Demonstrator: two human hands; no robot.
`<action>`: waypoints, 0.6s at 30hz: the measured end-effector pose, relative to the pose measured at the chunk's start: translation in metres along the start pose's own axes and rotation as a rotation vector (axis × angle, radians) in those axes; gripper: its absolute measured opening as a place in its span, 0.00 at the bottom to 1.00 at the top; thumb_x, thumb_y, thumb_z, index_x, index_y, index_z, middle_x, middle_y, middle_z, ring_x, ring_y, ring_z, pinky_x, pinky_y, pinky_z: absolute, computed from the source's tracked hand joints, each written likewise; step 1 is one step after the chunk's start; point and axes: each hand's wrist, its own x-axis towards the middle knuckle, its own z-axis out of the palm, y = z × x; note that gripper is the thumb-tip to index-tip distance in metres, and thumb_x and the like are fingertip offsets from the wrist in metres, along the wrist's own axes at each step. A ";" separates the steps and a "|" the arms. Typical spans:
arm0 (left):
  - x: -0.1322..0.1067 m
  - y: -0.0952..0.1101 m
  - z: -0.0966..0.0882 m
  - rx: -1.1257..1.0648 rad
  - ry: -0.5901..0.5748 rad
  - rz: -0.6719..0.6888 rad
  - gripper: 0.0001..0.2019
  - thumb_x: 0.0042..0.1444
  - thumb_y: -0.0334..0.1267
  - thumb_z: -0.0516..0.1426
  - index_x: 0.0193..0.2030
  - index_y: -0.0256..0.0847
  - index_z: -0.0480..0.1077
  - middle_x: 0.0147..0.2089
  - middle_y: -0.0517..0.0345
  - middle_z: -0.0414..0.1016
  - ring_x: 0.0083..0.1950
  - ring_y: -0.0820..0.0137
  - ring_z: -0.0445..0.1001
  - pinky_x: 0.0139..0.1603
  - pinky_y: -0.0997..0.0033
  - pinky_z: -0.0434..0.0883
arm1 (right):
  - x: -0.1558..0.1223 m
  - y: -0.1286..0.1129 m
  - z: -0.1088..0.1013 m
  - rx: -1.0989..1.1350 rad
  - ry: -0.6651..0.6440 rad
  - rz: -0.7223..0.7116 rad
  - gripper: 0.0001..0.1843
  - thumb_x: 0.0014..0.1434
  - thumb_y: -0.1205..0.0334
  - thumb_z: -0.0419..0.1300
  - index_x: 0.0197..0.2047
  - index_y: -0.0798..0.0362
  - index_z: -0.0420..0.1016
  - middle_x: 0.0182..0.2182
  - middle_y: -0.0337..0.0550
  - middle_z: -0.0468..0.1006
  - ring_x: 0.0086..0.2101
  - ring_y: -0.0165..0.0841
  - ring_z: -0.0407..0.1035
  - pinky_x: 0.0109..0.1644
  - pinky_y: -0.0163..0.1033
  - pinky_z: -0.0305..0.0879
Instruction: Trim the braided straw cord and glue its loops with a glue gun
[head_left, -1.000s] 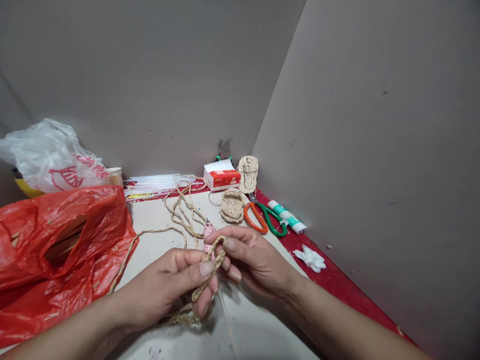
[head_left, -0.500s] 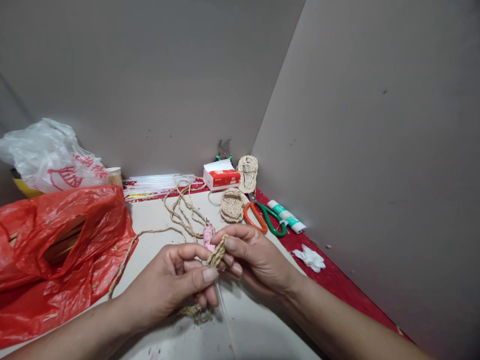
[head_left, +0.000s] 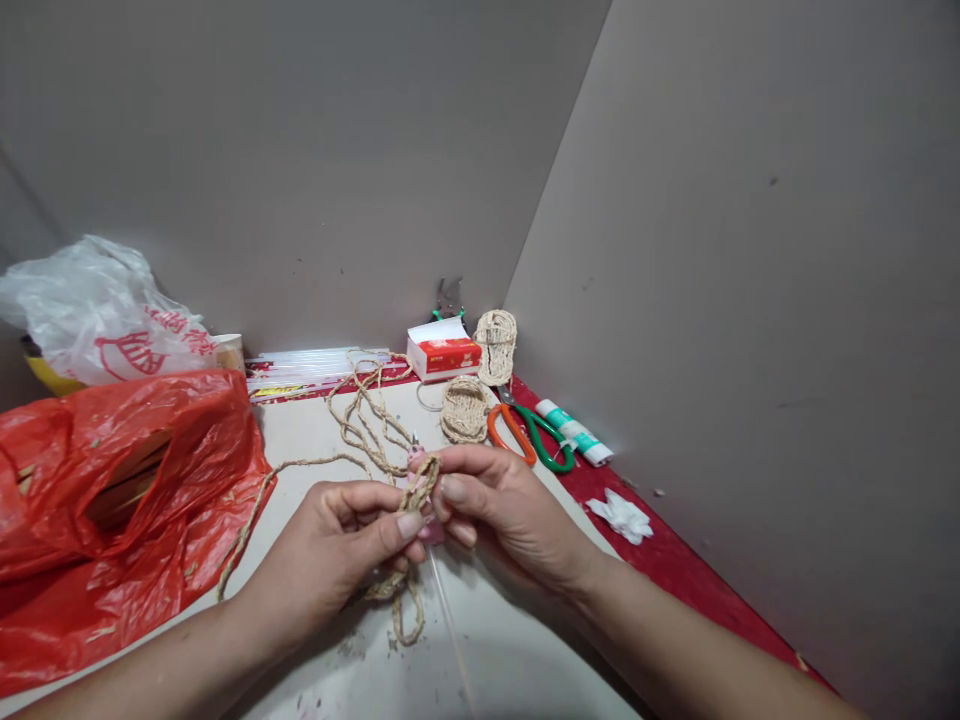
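My left hand [head_left: 360, 535] pinches a braided straw cord [head_left: 418, 488] between thumb and fingers. My right hand [head_left: 480, 490] is closed on the same cord, holding its folded upper end. A loop of the cord hangs below my left fingers. Behind the hands lies a pink glue gun [head_left: 415, 455], tip pointing away and mostly covered by my fingers. The cord's loose length runs in tangled coils on the white board [head_left: 300, 425] and along its left side. A small woven straw slipper [head_left: 465, 410] sits beyond my right hand.
A red plastic bag [head_left: 202, 430] with straw inside lies left, a white bag [head_left: 97, 310] behind it. Glue sticks [head_left: 315, 370], a red tissue box [head_left: 450, 358], another woven piece [head_left: 495, 345], scissors [head_left: 551, 445], a roll [head_left: 574, 432] and crumpled tissue [head_left: 621, 517] lie around the board. Grey walls stand behind and right.
Both hands have shifted slightly left, and the held cord has turned more upright. A loop of cord now hangs lower beneath my left hand.
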 end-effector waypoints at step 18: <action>0.014 -0.005 -0.016 -0.074 0.274 0.064 0.13 0.51 0.46 0.61 0.28 0.36 0.74 0.24 0.60 0.72 0.22 0.80 0.62 0.23 0.81 0.59 | -0.008 -0.030 -0.007 -1.264 -0.011 -0.094 0.18 0.57 0.59 0.57 0.51 0.51 0.72 0.38 0.47 0.76 0.39 0.38 0.70 0.43 0.43 0.65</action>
